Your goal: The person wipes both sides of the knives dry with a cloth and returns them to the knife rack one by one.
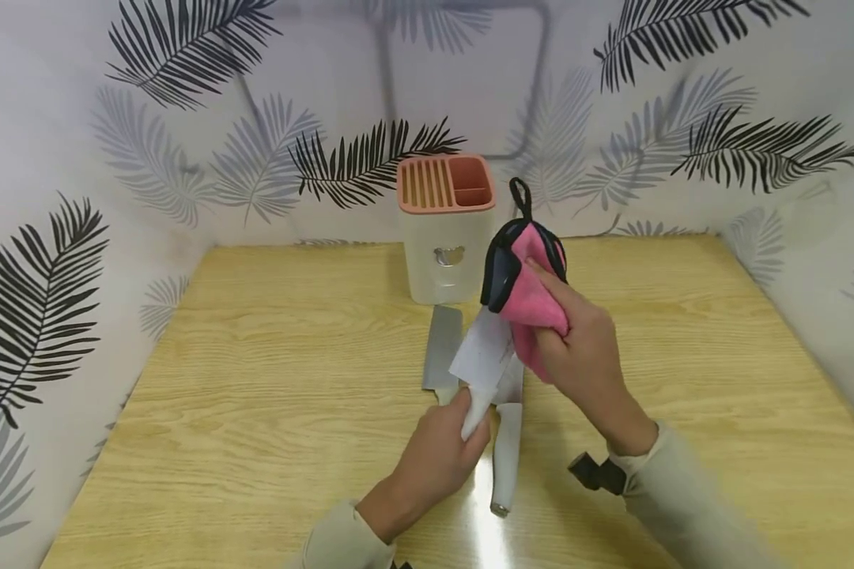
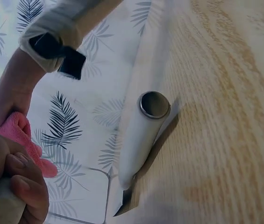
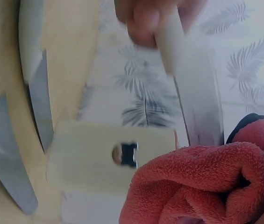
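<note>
Pink cloth [image 1: 528,304], clutched in the right hand [image 1: 587,352], covers the far end of a white-handled knife [image 1: 484,348] gripped by the left hand [image 1: 437,444] above the table [image 1: 256,379], wiping apparently in hand and the next stroke likely calling for a steady hold.

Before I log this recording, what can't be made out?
Head: far end of the held knife, under the pink cloth.
Head: handle of the lying cleaver, mostly behind the left hand.
Left wrist: held knife's blade, behind the left hand or past the edge.
Right wrist: detail of the emblem on the holder, blurred.
</note>
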Available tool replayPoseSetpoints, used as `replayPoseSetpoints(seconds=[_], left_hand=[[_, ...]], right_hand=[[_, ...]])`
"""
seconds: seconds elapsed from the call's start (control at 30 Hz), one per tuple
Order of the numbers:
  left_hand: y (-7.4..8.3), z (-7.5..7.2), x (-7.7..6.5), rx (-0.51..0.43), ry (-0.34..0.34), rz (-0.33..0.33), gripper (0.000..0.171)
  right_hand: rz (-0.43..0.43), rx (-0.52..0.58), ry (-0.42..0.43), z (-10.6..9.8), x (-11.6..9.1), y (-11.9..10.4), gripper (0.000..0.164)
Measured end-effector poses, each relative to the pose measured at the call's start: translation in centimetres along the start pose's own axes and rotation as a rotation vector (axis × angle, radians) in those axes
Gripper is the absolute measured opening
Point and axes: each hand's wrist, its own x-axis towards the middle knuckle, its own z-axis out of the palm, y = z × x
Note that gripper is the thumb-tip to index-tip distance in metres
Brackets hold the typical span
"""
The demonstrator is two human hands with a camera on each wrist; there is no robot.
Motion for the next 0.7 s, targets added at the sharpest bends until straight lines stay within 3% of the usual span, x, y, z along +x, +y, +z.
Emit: replayPoseSetpoints(seconds=[0.17,0.3,0.37,0.43,0.5,0.6,0.7], left_hand=[[-0.2,0.3,-0.1,-0.016,-0.042,-0.034,0.012],[-0.6,0.0,-0.1,-0.092,-0.074,-0.142,0.018],[-0.8,-0.1,0.0,-0.133,-0.081,-0.189,0.020],[-0.9,-0.1,0.2,-0.172,-0.088,-0.209,0.022],[-1.0,-0.3,0.3,-0.192,-0.089,-0.215,0.021],[-1.0,-0.5,0.6,-0.199,-0.060,-0.184,0.018],[-0.8,-0.7,0.7,-0.088,-0.033,-0.111,0.022]], right_hand=[[0.060,-0.011,0.062,-1.4,2.2,1.9,0.033],[0.131,0.109,0.234,-2.1,3.4,2.8,0.014],[0.130,0.151,0.327,-2.6,3.4,2.2,0.013],[0.068,0.177,0.370,-3.0,2.7,1.1,0.012],[-0.046,0.178,0.333,-3.0,1.4,-0.3,0.023],[-0.250,0.199,0.182,-1.6,-1.2,-2.3,0.040],[-0.356,0.153,-0.004,0.4,-3.8,-3.6,0.048]])
